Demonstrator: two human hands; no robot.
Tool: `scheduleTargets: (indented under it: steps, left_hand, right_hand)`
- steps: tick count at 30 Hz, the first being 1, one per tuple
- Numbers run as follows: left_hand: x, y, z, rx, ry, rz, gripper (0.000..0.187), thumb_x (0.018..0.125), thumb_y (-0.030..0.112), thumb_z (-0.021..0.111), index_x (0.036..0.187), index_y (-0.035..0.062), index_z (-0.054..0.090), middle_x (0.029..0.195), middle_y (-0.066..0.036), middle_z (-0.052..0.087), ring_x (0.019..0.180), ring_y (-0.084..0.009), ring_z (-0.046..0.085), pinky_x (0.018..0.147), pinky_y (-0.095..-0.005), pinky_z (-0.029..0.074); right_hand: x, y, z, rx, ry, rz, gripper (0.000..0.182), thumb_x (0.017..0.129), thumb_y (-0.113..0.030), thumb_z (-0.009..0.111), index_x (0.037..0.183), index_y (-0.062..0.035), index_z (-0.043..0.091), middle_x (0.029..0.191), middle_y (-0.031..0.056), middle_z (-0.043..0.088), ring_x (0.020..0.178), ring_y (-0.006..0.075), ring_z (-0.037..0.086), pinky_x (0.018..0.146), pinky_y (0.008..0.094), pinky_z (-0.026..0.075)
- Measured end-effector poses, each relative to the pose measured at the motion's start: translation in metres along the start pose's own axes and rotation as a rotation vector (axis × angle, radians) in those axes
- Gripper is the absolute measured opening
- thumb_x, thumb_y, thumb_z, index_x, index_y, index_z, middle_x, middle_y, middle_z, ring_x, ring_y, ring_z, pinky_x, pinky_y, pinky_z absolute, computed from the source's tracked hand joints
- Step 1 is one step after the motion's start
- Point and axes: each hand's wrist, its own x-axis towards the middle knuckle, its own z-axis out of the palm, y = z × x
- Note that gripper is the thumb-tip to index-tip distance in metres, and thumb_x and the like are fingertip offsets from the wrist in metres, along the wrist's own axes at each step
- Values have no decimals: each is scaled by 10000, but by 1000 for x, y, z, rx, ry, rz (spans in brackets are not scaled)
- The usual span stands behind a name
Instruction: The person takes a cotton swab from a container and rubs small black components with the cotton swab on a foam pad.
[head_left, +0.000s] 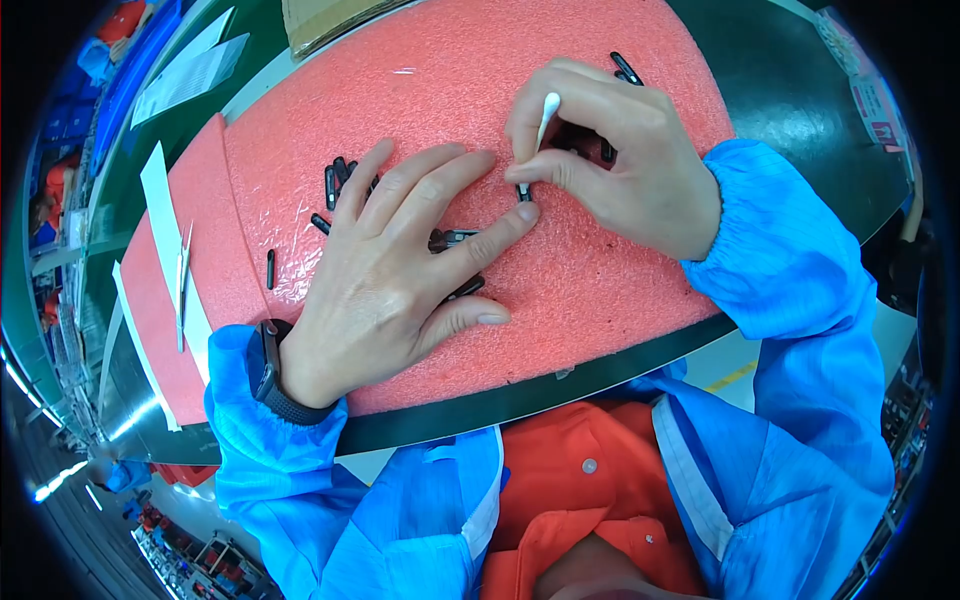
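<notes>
My right hand [625, 150] pinches a cotton swab [547, 115] between thumb and fingers. One white tip points up; the lower tip meets a small black part [525, 193] on the pink foam sheet [560, 290]. My left hand [385, 265] lies with its fingers spread over the foam, and its index fingertip touches that same part. Beneath the left hand are more dark pieces, partly hidden, among them a black part with a shiny face [460, 238] and another black piece [466, 288] by the thumb.
Several small black parts [332, 187] lie left of my left hand, with one apart [270, 269]. More sit by my right hand, including a black part [625, 68]. Metal tweezers [182, 285] rest on white paper at left. A cardboard box [325, 22] stands at the back.
</notes>
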Motion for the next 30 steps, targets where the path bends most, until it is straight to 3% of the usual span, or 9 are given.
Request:
scheduleTargets:
  steps: [3,9,12,16,20,25,28,30]
  left_hand:
    - [-1,0,1,-2,3,-4,577,785,554,545,1253,219,583,1315,-168,431,1217,-375,416,1034,-573,275]
    - [0,0,1,0,22,5,547,794,522,554,1234,198,598,1301,-167,448,1209,-377,427,1028,-573,288]
    - [-1,-1,-2,9,121,67,451,798,404,591,1172,155,636,1188,-148,536,1100,-349,509,972,-528,366]
    - [-8,-7,-13,25,185,24,349,744,244,622,1056,94,672,1030,-118,601,964,-293,564,872,-454,440]
    - [3,-6,-20,166,107,176,318,672,154,619,965,42,668,936,-102,612,868,-256,577,798,-402,461]
    - [21,-6,-16,180,65,338,304,646,134,611,921,13,651,944,-115,608,867,-255,584,793,-393,476]
    - [35,-11,-3,209,207,446,298,663,120,604,934,0,642,977,-125,612,873,-264,595,812,-404,481]
    - [36,-12,-5,166,219,412,314,665,117,601,956,5,643,984,-126,615,881,-273,597,820,-407,482]
  right_hand:
    - [0,1,1,-42,-7,-121,132,766,31,675,830,-17,570,855,84,590,770,185,621,665,269,504]
    - [-2,-4,0,67,10,-167,119,781,39,663,840,-10,572,822,86,593,734,186,628,650,256,515]
    - [-3,-8,0,91,-44,-192,116,788,42,658,847,-6,570,813,87,595,721,183,632,640,248,519]
    - [-4,-6,0,1,42,-183,121,798,46,651,863,-6,563,807,82,594,707,171,635,632,243,520]
    - [-4,-5,1,-42,70,-143,127,810,49,639,882,-12,554,793,74,592,697,153,635,625,240,520]
    - [-5,-7,2,40,135,-1,112,828,34,629,883,-15,545,764,67,586,689,134,628,624,236,516]
    - [-5,-7,0,46,141,33,111,832,26,629,883,-15,541,755,68,584,686,128,625,617,235,512]
    - [-6,-4,0,117,153,92,113,834,19,630,890,-17,538,746,62,583,674,124,619,610,234,506]
